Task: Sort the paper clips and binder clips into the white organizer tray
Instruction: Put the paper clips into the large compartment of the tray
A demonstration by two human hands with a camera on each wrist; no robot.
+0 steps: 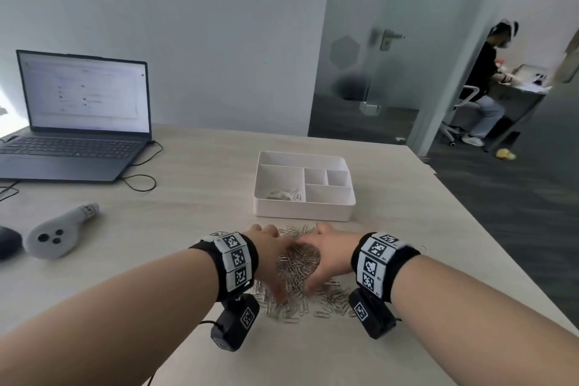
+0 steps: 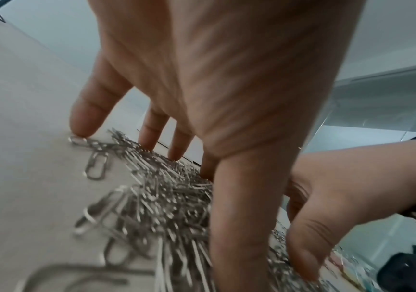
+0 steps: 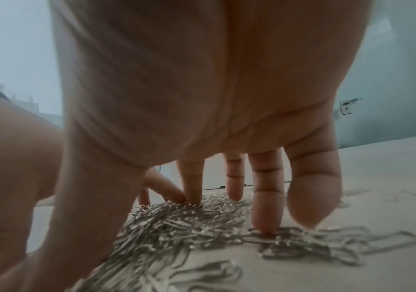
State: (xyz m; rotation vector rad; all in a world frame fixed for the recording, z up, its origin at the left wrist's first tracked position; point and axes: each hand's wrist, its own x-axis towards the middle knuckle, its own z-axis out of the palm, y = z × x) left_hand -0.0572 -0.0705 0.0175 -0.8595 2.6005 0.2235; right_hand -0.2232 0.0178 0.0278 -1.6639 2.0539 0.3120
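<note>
A heap of silver paper clips (image 1: 299,263) lies on the pale wooden table in front of the white organizer tray (image 1: 302,213). A few clips (image 1: 286,194) lie in the tray's large left compartment; its other compartments look bare. My left hand (image 1: 271,255) and right hand (image 1: 329,255) cup the heap from either side, fingertips meeting at its far side. In the left wrist view my left hand (image 2: 226,79) has straight fingers touching the clips (image 2: 166,197). The right hand (image 3: 201,89) likewise stands on straight fingertips in the clips (image 3: 181,219). No binder clips show.
An open laptop (image 1: 81,116) with a black cable (image 1: 141,178) sits at the far left. A grey handheld device (image 1: 59,232) and a dark mouse (image 1: 7,241) lie at the left. The table edge runs diagonally on the right. A person (image 1: 482,88) sits beyond the glass door.
</note>
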